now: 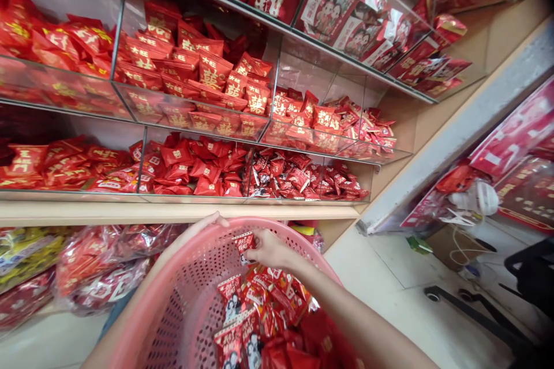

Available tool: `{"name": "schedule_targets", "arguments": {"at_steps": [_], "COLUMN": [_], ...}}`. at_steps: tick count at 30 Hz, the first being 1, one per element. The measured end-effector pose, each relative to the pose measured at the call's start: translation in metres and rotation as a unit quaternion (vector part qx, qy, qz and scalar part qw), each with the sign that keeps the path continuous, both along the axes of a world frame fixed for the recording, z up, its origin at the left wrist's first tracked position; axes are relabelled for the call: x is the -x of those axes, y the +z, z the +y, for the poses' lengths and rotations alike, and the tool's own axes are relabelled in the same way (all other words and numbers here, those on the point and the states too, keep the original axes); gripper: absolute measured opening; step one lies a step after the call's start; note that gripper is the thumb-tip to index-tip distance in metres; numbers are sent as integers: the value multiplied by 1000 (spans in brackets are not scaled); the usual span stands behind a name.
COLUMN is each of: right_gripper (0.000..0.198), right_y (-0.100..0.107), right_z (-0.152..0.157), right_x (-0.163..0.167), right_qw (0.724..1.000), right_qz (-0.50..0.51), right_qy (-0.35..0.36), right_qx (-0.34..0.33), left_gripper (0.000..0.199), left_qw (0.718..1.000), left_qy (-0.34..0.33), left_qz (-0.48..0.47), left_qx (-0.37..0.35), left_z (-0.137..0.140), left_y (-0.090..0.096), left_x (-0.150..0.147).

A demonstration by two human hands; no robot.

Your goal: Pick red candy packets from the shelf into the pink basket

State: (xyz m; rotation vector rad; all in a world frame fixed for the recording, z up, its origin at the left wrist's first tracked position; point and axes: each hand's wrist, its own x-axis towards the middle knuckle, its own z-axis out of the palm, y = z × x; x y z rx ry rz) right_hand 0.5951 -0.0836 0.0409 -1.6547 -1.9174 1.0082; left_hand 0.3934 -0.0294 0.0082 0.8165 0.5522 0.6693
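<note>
My right hand is inside a pink perforated plastic basket, pinching a small red printed packet by its edge. My left arm runs along the basket's left outer side, and my left hand grips the far rim, with its fingertips partly showing there. Lower in the basket lie similar red packets with a black-and-white picture. Beside them are shiny orange-red packets and plain dark red ones. My right forearm crosses over part of the basket and hides some of its contents.
Clear-fronted shelves of red candy packets rise in front, above a wooden ledge. Large plastic bags of packets lie below at left. At right are a tiled floor, a black chair base and a cardboard box.
</note>
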Motion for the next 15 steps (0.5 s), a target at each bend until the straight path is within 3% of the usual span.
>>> {"name": "schedule_targets", "arguments": {"at_steps": [6, 15], "right_gripper": [14, 13], "right_y": [-13, -27], "right_z": [15, 26], "right_x": [10, 19], "right_qw": [992, 988], "right_qz": [-110, -112], "right_qy": [66, 92], "right_qx": [7, 60], "left_gripper": [23, 20], "left_qw": [998, 999], "left_qy": [16, 23], "left_qz": [-12, -31], "left_qx": [-53, -3], "left_z": [3, -9], "left_y": [-9, 7], "left_x": [0, -8]}}
